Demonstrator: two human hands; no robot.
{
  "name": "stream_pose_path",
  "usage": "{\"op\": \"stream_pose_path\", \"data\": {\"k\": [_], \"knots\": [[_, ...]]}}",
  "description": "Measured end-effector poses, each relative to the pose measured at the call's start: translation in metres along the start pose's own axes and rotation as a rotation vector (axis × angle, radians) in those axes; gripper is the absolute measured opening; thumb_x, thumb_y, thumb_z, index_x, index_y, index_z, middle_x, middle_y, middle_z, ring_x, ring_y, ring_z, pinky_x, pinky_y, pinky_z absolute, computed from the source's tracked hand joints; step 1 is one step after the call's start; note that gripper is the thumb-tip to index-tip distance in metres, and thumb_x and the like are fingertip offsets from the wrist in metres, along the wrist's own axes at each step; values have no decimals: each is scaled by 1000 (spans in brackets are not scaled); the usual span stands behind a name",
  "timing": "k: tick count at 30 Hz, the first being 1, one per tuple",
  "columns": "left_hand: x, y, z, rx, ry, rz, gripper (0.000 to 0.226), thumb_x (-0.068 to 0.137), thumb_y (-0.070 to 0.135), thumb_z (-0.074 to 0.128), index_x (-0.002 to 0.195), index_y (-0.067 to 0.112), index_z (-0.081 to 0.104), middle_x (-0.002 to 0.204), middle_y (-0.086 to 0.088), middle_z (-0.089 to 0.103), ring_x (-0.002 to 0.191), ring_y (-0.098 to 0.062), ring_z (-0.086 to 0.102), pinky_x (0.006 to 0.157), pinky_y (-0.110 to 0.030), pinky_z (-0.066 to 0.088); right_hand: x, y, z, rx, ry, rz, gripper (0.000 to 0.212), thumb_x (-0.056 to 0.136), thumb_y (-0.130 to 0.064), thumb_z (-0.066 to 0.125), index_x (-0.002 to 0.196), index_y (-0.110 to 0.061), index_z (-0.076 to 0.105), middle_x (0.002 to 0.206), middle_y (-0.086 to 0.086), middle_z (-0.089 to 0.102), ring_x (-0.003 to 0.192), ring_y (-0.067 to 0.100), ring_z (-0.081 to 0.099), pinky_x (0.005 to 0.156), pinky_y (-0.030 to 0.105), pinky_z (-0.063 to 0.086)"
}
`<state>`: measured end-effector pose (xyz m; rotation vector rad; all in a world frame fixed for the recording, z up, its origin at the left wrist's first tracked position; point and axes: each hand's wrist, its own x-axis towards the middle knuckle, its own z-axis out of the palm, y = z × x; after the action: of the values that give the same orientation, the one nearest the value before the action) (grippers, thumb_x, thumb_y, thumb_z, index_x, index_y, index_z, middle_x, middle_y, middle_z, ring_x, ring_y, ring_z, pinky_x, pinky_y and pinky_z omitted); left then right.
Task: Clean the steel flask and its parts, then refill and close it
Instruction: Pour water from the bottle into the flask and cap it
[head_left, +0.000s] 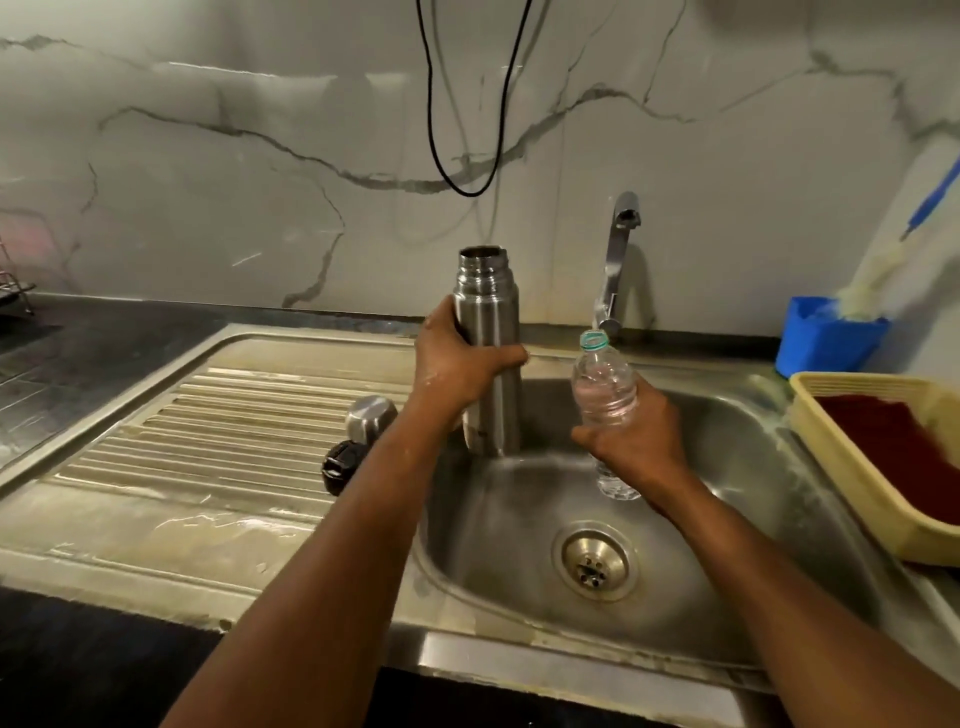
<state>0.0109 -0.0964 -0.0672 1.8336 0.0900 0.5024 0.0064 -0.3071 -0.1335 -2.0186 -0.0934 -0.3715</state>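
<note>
Head view, places told from the sink (727, 415). Above its left rim, steel flask (488, 343), upright, mouth open, no cap on it. Left hand (457, 369) wrapped around flask body at mid height, thumb in front, fingers curled behind. Just right of flask, over the basin, clear plastic bottle (605, 395), nearly upright, neck leaning a little toward the flask, open at top with a green ring on the neck. Right hand (631, 431) closed around bottle's lower half, holding it. Flask and bottle near each other, not touching. On the draining board (218, 426) left of the basin, steel cup lid (370, 418), lying beside the left forearm. In front of it, black stopper (340, 465), also on the board. Behind the basin, tap (618, 260), spout pointing forward, no water seen from it. At basin bottom, drain (595, 564). Right of the sink, yellow basket (857, 467) with something dark red inside. Behind that, blue container (826, 338) holding a brush (883, 265) with blue handle. Above, against the marble wall, black cable (470, 130) hanging in a loop.
</note>
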Motion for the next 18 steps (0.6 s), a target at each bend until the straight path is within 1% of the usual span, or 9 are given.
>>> {"op": "stream_pose_path", "data": {"k": [3, 4, 5, 7, 9, 11, 13, 16, 18], "knots": [[-21, -11, 24, 23, -100, -20, 73, 62, 14, 99, 118, 32, 55, 107, 11, 66, 100, -12, 66, 92, -36, 56, 6, 2, -6, -33, 63, 13, 57, 61, -12, 95, 111, -19, 70, 101, 0, 75, 91, 17, 73, 77, 30, 60], [-25, -17, 29, 53, -123, -14, 74, 62, 15, 99, 120, 30, 56, 108, 10, 67, 101, -12, 66, 93, -36, 56, 7, 1, -7, -41, 75, 20, 55, 61, -13, 95, 110, -19, 70, 101, 1, 75, 91, 18, 73, 79, 32, 60], [-27, -22, 33, 83, -143, -9, 76, 62, 15, 99, 124, 28, 57, 111, 10, 67, 103, -13, 66, 94, -35, 55, 8, 0, -9, -57, 83, 27, 55, 61, -14, 95, 109, -19, 70, 101, 0, 75, 92, 19, 73, 79, 32, 60], [-31, -31, 39, 144, -181, 3, 79, 64, 15, 98, 131, 25, 57, 113, 12, 64, 107, -11, 62, 96, -32, 50, 9, -7, -16, -122, 90, 6, 55, 61, -16, 96, 109, -20, 68, 99, -4, 72, 92, 16, 70, 77, 27, 55], [-34, -37, 43, 184, -234, 26, 80, 63, 14, 99, 132, 23, 57, 114, 12, 62, 109, -12, 60, 96, -30, 48, 9, -19, -26, -238, 114, -53, 59, 59, -21, 96, 110, -23, 66, 98, -6, 71, 91, 16, 68, 77, 26, 52], [-33, -40, 44, 179, -269, 61, 80, 62, 14, 100, 129, 22, 59, 112, 10, 64, 108, -13, 62, 92, -26, 47, 7, -32, -37, -377, 124, -105, 62, 58, -26, 96, 112, -25, 64, 101, -3, 74, 93, 23, 69, 75, 27, 50], [-32, -41, 44, 142, -267, 81, 80, 62, 13, 99, 130, 21, 59, 111, 11, 64, 105, -11, 61, 88, -20, 44, 8, -46, -50, -576, 119, -143, 64, 62, -27, 94, 116, -25, 62, 106, 0, 74, 96, 27, 69, 73, 27, 43], [-31, -41, 45, 113, -259, 115, 82, 61, 15, 99, 132, 22, 58, 115, 10, 65, 108, -12, 62, 95, -27, 48, 13, -66, -71, -928, 103, -289, 58, 66, -25, 86, 115, -23, 56, 103, 3, 70, 92, 31, 67, 69, 31, 44], [-33, -39, 47, 101, -261, 118, 82, 62, 15, 99, 132, 24, 58, 115, 10, 65, 108, -11, 62, 95, -28, 48, 20, -81, -87, -1130, 77, -374, 57, 66, -24, 83, 115, -22, 54, 100, 5, 68, 90, 31, 65, 70, 35, 47]]}}
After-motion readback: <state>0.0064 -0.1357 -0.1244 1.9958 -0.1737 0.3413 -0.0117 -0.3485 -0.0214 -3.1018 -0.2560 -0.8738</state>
